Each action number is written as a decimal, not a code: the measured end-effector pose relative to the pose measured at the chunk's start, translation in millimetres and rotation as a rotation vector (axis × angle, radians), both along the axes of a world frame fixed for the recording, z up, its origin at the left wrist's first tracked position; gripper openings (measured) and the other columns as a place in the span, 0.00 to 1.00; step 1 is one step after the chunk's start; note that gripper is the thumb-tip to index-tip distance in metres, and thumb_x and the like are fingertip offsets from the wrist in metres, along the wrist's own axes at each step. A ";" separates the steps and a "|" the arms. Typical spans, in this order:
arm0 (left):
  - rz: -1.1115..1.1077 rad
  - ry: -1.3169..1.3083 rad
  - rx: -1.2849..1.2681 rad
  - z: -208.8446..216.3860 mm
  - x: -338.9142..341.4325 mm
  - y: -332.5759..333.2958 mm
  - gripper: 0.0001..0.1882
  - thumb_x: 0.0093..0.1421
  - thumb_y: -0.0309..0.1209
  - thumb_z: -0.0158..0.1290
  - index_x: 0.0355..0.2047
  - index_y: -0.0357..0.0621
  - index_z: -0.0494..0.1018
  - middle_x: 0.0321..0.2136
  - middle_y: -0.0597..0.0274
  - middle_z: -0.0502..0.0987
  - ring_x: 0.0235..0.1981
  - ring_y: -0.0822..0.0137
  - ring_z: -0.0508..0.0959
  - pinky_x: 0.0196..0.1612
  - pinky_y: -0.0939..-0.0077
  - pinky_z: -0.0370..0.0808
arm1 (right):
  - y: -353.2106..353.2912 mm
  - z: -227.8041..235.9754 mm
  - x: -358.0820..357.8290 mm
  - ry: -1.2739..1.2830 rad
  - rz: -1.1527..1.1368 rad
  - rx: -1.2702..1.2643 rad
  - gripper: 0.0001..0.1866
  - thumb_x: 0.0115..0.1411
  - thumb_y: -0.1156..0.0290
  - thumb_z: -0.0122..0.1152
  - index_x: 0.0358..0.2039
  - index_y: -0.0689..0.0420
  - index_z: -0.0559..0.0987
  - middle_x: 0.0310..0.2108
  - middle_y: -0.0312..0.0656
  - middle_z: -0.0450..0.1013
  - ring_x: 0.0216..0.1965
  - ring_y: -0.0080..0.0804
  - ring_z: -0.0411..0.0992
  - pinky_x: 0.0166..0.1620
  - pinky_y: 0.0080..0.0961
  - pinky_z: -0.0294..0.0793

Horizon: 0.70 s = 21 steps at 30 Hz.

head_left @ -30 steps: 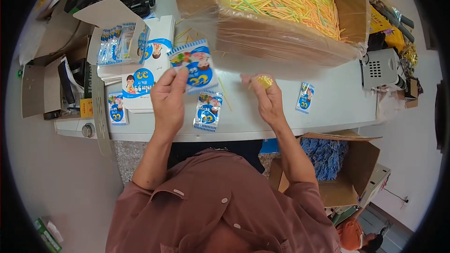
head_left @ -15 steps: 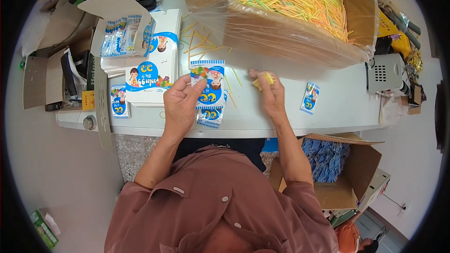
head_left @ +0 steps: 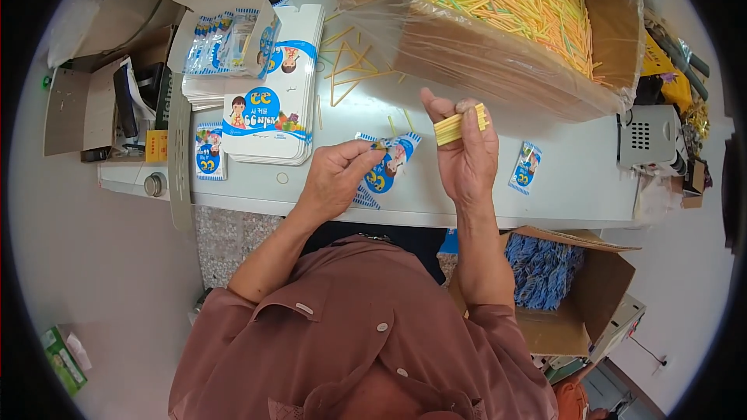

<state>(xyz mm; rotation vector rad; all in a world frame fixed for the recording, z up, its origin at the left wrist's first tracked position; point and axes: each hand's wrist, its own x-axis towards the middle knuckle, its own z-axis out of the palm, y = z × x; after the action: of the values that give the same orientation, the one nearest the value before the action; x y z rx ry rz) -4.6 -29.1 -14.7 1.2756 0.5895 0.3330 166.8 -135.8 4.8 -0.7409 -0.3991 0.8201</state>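
My left hand pinches the top corner of a blue-and-white printed packet, which hangs tilted over the table. Partly beneath it another such packet lies near the table's front edge. A short, neat bundle of yellow sticks rests across the fingers of my right hand, with the thumb pressing on it. Several loose sticks are scattered on the table beyond my hands. One more packet lies flat to the right of my right hand.
A large plastic-lined cardboard box full of coloured sticks fills the far right. Left are a stack of flat printed cartons, an open white box of packets and a single packet. Below the table's right side, a cardboard box holds blue bundles.
My left hand has come nearer the front and right, turning the packet from upright to slanted. My right hand has turned and risen slightly, showing the stick bundle more fully. The whole view has shifted a little.
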 end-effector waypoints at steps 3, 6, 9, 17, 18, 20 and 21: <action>-0.019 0.012 0.035 -4.4 -2.0 -2.7 0.10 0.66 0.29 0.54 0.35 0.33 0.80 0.28 0.65 0.82 0.29 0.81 0.75 0.32 0.86 0.73 | 4.2 5.8 -6.2 -0.002 0.005 0.031 0.09 0.72 0.67 0.47 0.44 0.57 0.73 0.45 0.52 0.78 0.61 0.52 0.67 0.69 0.46 0.56; -0.048 0.003 0.003 0.7 -0.4 -4.3 0.11 0.65 0.30 0.55 0.34 0.32 0.80 0.24 0.69 0.78 0.27 0.83 0.70 0.29 0.84 0.68 | 8.0 10.2 -12.3 -0.002 0.004 0.049 0.09 0.72 0.66 0.46 0.44 0.56 0.72 0.45 0.53 0.77 0.61 0.52 0.66 0.69 0.46 0.56; -0.073 -0.006 -0.092 3.1 1.1 -8.0 0.11 0.65 0.30 0.56 0.33 0.32 0.80 0.23 0.70 0.77 0.27 0.83 0.70 0.29 0.83 0.68 | 9.2 15.1 -16.6 -0.036 0.005 0.029 0.09 0.73 0.65 0.44 0.44 0.56 0.71 0.46 0.54 0.77 0.62 0.52 0.66 0.68 0.45 0.57; -0.134 -0.027 -0.079 -2.4 0.9 -7.4 0.11 0.65 0.30 0.56 0.31 0.32 0.79 0.23 0.69 0.77 0.27 0.83 0.70 0.29 0.84 0.69 | 6.3 5.5 -25.4 -0.078 0.065 0.007 0.10 0.73 0.64 0.43 0.44 0.55 0.69 0.47 0.57 0.76 0.62 0.50 0.67 0.65 0.44 0.62; -0.122 -0.029 -0.088 -1.4 1.6 -7.5 0.11 0.64 0.30 0.56 0.31 0.32 0.79 0.24 0.70 0.77 0.27 0.84 0.70 0.29 0.84 0.69 | 4.9 4.0 -24.9 -0.111 0.076 -0.010 0.09 0.73 0.64 0.43 0.44 0.55 0.69 0.47 0.57 0.76 0.62 0.50 0.67 0.66 0.44 0.61; -0.146 -0.019 -0.100 -4.5 -1.4 -5.7 0.10 0.65 0.29 0.56 0.35 0.32 0.80 0.28 0.66 0.80 0.29 0.82 0.73 0.32 0.84 0.72 | 2.3 3.0 -23.8 -0.143 0.087 -0.026 0.09 0.73 0.64 0.43 0.44 0.54 0.69 0.47 0.57 0.76 0.61 0.50 0.67 0.66 0.45 0.61; -0.169 -0.008 -0.112 -5.7 -2.9 -4.8 0.11 0.65 0.28 0.56 0.40 0.31 0.80 0.31 0.62 0.82 0.32 0.80 0.76 0.35 0.84 0.74 | 0.9 2.9 -23.3 -0.107 0.080 -0.024 0.09 0.73 0.64 0.43 0.44 0.54 0.69 0.47 0.57 0.76 0.61 0.50 0.67 0.66 0.45 0.60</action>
<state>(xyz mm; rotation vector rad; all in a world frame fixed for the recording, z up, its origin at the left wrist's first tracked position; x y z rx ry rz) -7.5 -33.9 -20.4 1.2063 0.4827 0.1627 143.5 -134.9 7.7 -0.7976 -0.5180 0.8639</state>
